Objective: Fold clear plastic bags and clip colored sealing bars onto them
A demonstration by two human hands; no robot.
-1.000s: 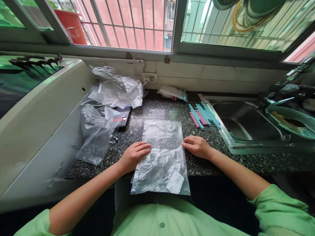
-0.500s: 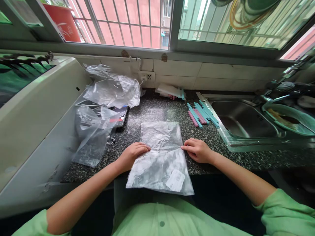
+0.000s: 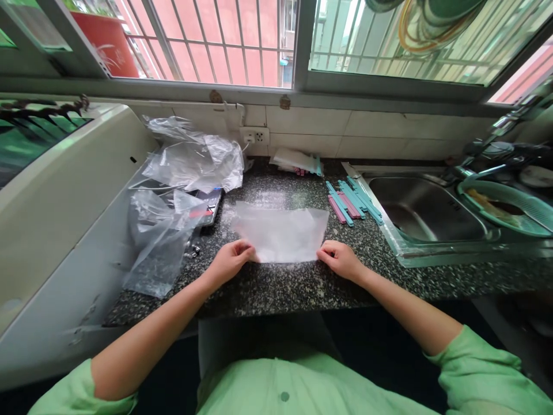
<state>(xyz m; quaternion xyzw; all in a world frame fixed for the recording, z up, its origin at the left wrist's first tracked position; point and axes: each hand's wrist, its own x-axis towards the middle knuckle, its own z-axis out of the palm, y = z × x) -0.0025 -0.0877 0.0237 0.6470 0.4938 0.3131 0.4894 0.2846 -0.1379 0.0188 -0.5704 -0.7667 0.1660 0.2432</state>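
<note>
A translucent plastic bag, folded over so that only a short wide panel shows, is stretched between my hands above the dark speckled counter. My left hand pinches its near left corner between thumb and fingers. At the near right corner, my right hand has closed on the bag in the same way. The white label seen earlier is hidden by the fold. Right of the bag lie several turquoise strips and pink strips in a loose pile.
Crumpled clear plastic bags lie at the left, partly over a dark flat box. A small packet rests by the wall below a socket. At the right is a steel sink with a green basket.
The bag's near half, which hung over the counter edge with its label showing, has been folded away from me. Both hands now pinch the fold's corners instead of resting at the sides.
</note>
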